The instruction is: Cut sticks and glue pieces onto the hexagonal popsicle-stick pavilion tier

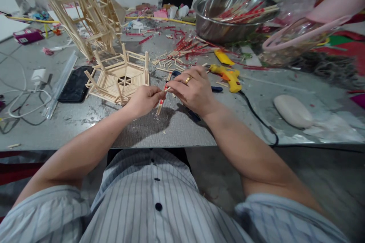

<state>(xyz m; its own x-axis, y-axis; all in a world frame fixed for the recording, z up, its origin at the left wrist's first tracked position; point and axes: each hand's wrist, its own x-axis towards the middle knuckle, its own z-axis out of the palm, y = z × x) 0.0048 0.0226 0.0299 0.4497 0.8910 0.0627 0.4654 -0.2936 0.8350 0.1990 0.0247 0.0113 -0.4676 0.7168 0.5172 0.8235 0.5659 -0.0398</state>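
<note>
A short wooden stick [168, 89] spans the gap between my fingertips. My left hand [144, 100] pinches one end of it, and the fingers of my right hand [194, 89], with a gold ring, close on the other. Just below lies a pair of chopsticks with red wrapper [160, 107] on the table. Partly hidden under my right hand is a dark blue-handled tool [217, 89], perhaps pliers. Beside my left hand stands a hexagonal wooden stick frame [114, 79] with short upright posts. A yellow glue gun [228, 76] rests to the right of my right hand.
A taller stick structure [85, 19] stands behind the frame at left. A black phone [74, 84] and white charger [40, 77] lie left. At the back right is a steel bowl [208, 26] of chopsticks, with red wrapper scraps [188, 45] before it. A whitish oval object [292, 111] sits right.
</note>
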